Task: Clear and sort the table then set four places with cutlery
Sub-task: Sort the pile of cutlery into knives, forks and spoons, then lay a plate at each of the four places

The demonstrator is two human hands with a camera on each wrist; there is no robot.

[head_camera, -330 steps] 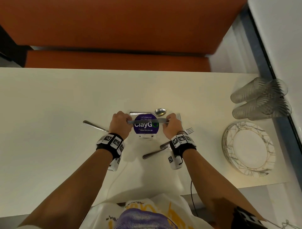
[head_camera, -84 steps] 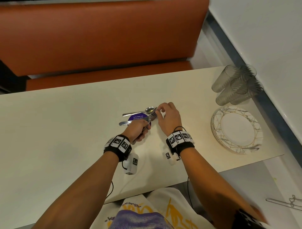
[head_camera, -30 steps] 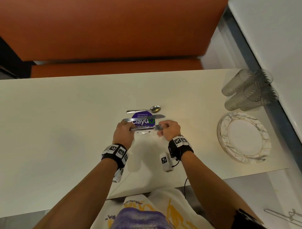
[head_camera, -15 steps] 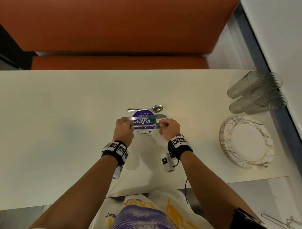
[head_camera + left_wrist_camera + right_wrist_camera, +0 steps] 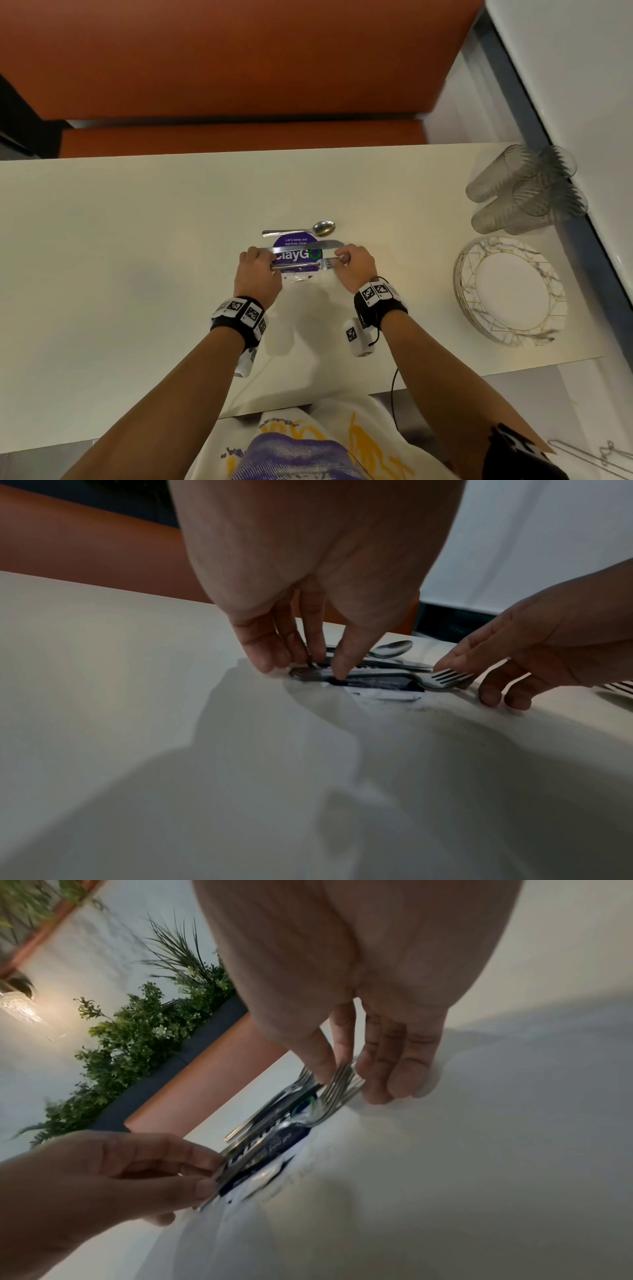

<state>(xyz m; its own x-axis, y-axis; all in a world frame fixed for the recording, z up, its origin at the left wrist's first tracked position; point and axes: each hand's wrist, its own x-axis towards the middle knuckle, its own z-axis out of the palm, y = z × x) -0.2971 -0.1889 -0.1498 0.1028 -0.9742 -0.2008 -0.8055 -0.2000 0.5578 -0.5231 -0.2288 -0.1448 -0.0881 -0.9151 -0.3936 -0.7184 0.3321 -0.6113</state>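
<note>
Your two hands hold a bunch of forks flat over the purple sticker, mid-counter.

Your left hand (image 5: 257, 274) pinches the fork handles (image 5: 318, 673) between thumb and fingers (image 5: 263, 653); the forks (image 5: 301, 265) lie crosswise on the sticker (image 5: 297, 255), a knife (image 5: 301, 245) just beyond and a spoon (image 5: 301, 229) beyond that. Your right hand (image 5: 356, 265) pinches the tines (image 5: 342, 1085). Far right on the counter (image 5: 102, 257) sit stacked plates (image 5: 510, 291) and glasses (image 5: 524, 192).

Both hands (image 5: 260, 270) (image 5: 354, 265) low, fingertips pinching downward
</note>
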